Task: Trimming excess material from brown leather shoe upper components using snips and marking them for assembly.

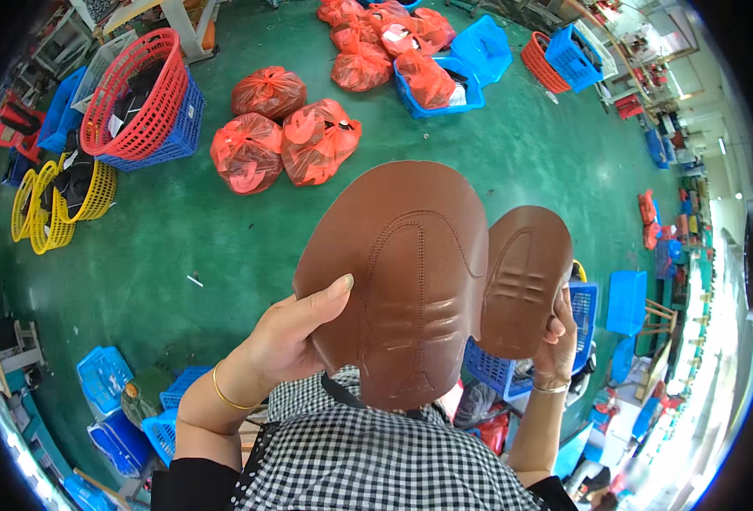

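Note:
My left hand (291, 336) grips a brown leather shoe upper piece (398, 272) by its left edge, the thumb lying on its face. That piece is broad, rounded at the far end, with a stitched curved seam, a middle line and raised ridges. To its right, my right hand (558, 345) holds a second brown shoe upper piece (525, 277) by its right edge. It shows a similar curve and ridges and looks smaller. The two pieces overlap slightly in view, and I cannot tell whether they touch. Fingers behind the left piece are hidden.
Red plastic bags (249, 153) sit on the green floor (223, 247) ahead. A red basket (151, 102) and yellow baskets (95, 192) stand at the left. A blue crate (585, 315) is close by my right hand. A blue tub (470, 106) holds another red bag.

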A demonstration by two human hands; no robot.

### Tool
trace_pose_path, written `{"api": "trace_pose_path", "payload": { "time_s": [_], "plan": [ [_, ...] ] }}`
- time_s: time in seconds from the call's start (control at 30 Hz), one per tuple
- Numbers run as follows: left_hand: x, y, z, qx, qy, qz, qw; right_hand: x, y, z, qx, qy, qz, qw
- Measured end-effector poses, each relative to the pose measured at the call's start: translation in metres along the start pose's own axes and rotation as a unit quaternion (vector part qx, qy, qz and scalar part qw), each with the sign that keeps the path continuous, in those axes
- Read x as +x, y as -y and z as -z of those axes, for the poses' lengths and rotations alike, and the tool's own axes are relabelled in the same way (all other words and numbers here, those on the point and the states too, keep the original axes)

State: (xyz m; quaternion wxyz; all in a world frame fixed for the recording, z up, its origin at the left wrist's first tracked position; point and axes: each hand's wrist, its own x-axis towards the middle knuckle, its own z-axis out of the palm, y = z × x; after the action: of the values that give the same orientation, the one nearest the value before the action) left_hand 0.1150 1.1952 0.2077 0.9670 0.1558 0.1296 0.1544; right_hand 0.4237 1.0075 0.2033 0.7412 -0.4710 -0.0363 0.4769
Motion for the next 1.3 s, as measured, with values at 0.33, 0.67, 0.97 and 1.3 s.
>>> {"api": "trace_pose_path", "payload": {
  "time_s": [0.33, 0.67, 0.97, 1.3],
  "plan": [
    [-0.027, 0.081, 0.014, 0.142, -0.319, -0.176, 0.92, -0.041, -0.047, 0.268, -0.042, -0.192, -0.024, 0.98],
    [-0.132, 0.132, 0.24, 0.002, -0.576, -0.159, 0.802, -0.126, -0.161, 0.411, -0.104, -0.284, -0.15, 0.941],
    [-0.014, -0.025, 0.307, 0.098, -0.577, -0.043, 0.81, 0.034, -0.18, 0.233, -0.198, -0.273, -0.187, 0.923],
    [0.126, -0.232, 0.4, 0.229, -0.447, 0.047, 0.863, 0.231, -0.216, -0.062, -0.34, -0.089, -0.222, 0.909]
  ]
}}
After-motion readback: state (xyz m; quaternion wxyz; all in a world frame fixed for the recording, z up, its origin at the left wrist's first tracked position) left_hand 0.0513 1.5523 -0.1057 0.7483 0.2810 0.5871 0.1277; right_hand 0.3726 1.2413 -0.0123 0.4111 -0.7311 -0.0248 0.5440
